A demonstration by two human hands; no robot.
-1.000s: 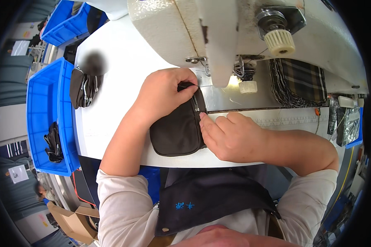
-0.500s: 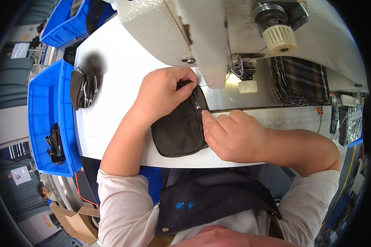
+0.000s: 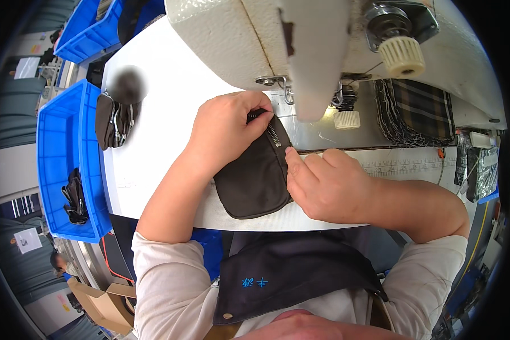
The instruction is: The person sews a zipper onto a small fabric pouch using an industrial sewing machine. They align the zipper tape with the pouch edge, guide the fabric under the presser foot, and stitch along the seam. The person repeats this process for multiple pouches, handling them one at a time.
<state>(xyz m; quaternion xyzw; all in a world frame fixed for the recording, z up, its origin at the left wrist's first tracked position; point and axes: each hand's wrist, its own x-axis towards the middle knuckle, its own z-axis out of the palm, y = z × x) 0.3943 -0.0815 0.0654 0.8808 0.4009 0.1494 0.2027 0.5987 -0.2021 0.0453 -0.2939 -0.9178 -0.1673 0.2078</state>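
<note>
A dark brown zippered pouch [image 3: 252,184] lies on the white table in front of the sewing machine [image 3: 232,39]. Its metal zipper [image 3: 274,136] runs down near the right edge. My left hand [image 3: 224,127] pinches the pouch's top end between thumb and fingers, close to the machine's sewing head. At the right edge, my right hand [image 3: 328,184] has its fingers curled and its index finger and thumb on the seam beside the zipper end. The fingertips partly hide what they grip there.
Several brown zippered pieces [image 3: 114,122] are piled at the table's left. Beyond them stands a blue bin [image 3: 46,170] with dark pieces inside. A stack of plaid fabric [image 3: 416,110] lies right of the machine's thread knobs. A ruler strip [image 3: 402,164] runs along the table.
The pouch and both hands have shifted slightly to the right. The machine's moving arm part now appears farther right, and a metal hook shows beside it.
</note>
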